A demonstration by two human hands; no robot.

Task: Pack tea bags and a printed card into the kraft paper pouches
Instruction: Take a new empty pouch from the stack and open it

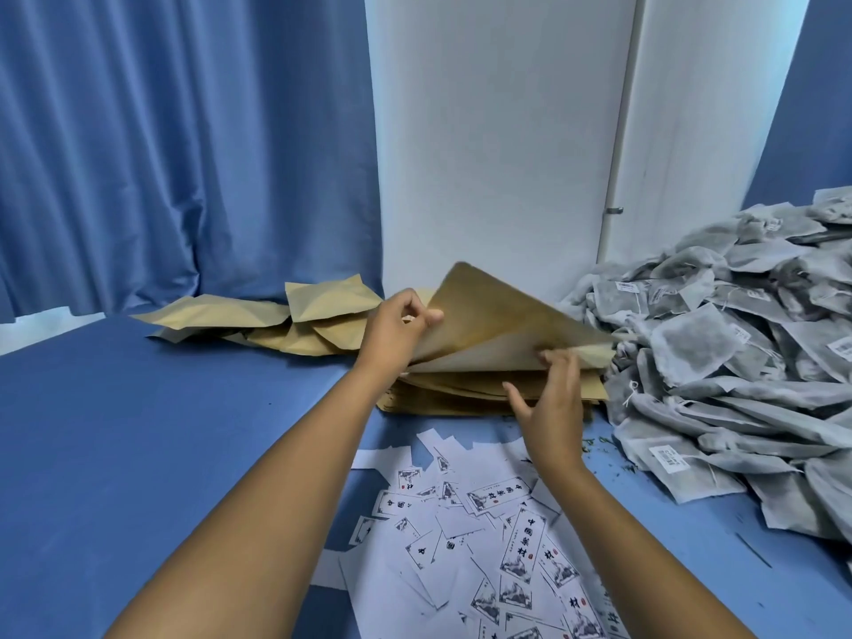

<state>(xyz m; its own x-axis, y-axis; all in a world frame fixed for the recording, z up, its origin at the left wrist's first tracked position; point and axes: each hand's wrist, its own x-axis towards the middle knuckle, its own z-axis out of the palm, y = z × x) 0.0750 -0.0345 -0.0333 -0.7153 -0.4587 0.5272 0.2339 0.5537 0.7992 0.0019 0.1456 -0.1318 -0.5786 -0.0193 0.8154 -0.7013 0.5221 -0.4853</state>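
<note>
While the left hand [400,326] pinches the raised edge of a kraft pouch [498,315] in a tight grip, the right hand [551,398], fingers spread, touches the pouch stack [461,398] beneath on the blue tabletop [161,431]; tea bags [719,352] heap right, printed cards [484,546] lie nearest

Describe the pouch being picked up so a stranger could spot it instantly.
Start at the white wall panel at the back; directly below it lies a flat stack of kraft pouches. The lifted pouch is the top one, peeled upward, pinched by the left hand, unlike the flat ones beneath.
</note>
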